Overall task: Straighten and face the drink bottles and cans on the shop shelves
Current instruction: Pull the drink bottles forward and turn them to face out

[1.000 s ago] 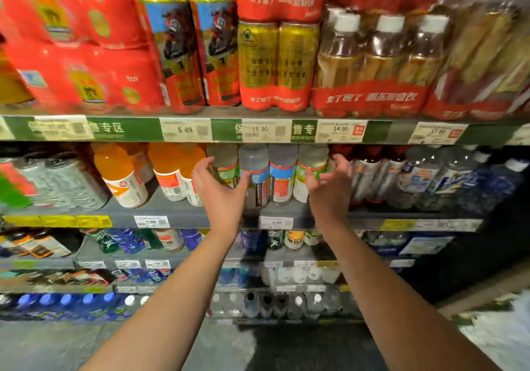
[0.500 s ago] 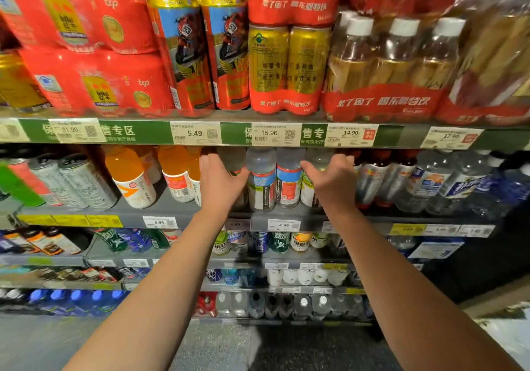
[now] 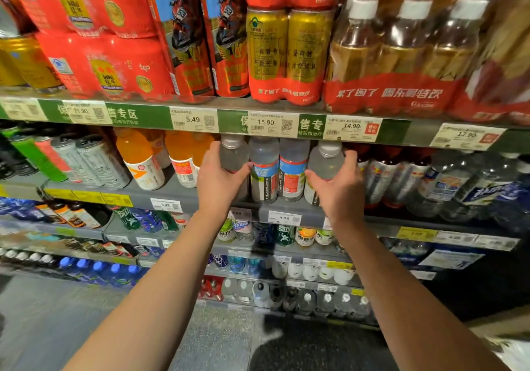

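Four cloudy grey electrolyte drink bottles stand upright in a row at the front of the second shelf (image 3: 286,208). The leftmost bottle (image 3: 233,155) and rightmost bottle (image 3: 325,164) show grey caps, their labels mostly covered. The two middle ones, one blue-and-green labelled (image 3: 263,172) and one blue-and-red labelled (image 3: 292,174), face forward, touching side by side.

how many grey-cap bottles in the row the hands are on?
4 across the front. Far-left bottle sits in the left hand; the green-label bottle and red-label bottle stand between; the far-right bottle sits in the right hand. More may stand hidden behind.
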Demonstrator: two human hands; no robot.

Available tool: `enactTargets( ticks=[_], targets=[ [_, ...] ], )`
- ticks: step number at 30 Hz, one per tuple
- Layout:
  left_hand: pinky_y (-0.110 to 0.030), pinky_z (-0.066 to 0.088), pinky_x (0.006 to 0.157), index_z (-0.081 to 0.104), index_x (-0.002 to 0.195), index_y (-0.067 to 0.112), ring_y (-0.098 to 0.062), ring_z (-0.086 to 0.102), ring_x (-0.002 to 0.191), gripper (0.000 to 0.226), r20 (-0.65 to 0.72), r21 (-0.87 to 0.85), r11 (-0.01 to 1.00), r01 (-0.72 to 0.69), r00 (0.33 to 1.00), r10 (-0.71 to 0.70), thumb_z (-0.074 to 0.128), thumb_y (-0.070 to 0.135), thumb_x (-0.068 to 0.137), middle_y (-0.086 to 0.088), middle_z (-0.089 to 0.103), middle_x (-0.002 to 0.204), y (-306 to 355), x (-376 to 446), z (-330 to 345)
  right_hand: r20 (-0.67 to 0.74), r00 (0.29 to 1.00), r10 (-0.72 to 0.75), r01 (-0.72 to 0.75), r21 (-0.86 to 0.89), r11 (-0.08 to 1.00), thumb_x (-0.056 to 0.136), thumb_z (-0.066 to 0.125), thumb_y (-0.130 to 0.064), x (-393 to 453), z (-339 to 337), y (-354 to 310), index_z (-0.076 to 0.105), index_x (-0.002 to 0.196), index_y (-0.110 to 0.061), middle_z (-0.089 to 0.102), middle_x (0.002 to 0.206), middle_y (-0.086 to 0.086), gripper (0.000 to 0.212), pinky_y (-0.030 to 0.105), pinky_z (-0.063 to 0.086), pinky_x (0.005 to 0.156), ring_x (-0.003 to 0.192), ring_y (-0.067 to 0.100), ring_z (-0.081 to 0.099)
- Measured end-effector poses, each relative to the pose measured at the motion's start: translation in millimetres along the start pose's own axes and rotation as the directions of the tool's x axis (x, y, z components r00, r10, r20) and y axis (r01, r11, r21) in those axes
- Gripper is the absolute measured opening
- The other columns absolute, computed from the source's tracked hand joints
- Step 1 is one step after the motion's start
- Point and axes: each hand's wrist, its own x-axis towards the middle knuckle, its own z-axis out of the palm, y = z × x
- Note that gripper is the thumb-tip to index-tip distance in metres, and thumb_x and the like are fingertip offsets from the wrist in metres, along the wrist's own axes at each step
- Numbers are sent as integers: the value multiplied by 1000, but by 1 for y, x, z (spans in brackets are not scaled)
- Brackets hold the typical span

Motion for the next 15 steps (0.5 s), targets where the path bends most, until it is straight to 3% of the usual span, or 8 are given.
enactTargets(
  ticks=[4, 7, 11, 15],
  targets=[
    [-46, 53, 87, 54, 121, 19, -20, 61, 107, 59, -53, -4, 999, 42, 998, -42, 82, 46, 77, 2, 65, 115, -3, 2, -2, 47, 994, 98, -101, 85, 991, 70, 91, -32, -16, -8, 2, 51, 138, -10, 66, 124, 9, 82, 44, 57, 89, 110, 26, 65],
    [-36, 50, 83, 54, 123, 15, -23, 58, 104, 65, -65, 1, 999, 36, 997, -36, 83, 48, 76, -2, 63, 113, -13, 5, -3, 40, 990, 133, -136, 115, 984, 70, 91, -38, -38, -10, 2, 50, 134, -25, 64, 123, -4, 77, 36, 56, 87, 106, 12, 61],
    [-32, 41, 71, 57, 110, 8, -25, 50, 95, 63, -56, 119, 993, 5, 998, 2, 83, 52, 73, -7, 51, 106, -15, 14, -3, -34, 987, 159, -148, 214, 966, 72, 85, -48, -55, -11, -7, 49, 130, -34, 58, 114, -13, 70, 6, 45, 82, 102, -10, 55],
    [-37, 40, 76, 58, 92, 4, -34, 47, 102, 57, -84, 201, 980, -6, 996, 23, 85, 50, 71, -14, 47, 101, -13, 20, -2, -76, 987, 145, -122, 244, 962, 74, 79, -58, -52, -7, -26, 50, 132, -35, 61, 114, -16, 69, 2, 41, 83, 104, -7, 57]
  ],
)
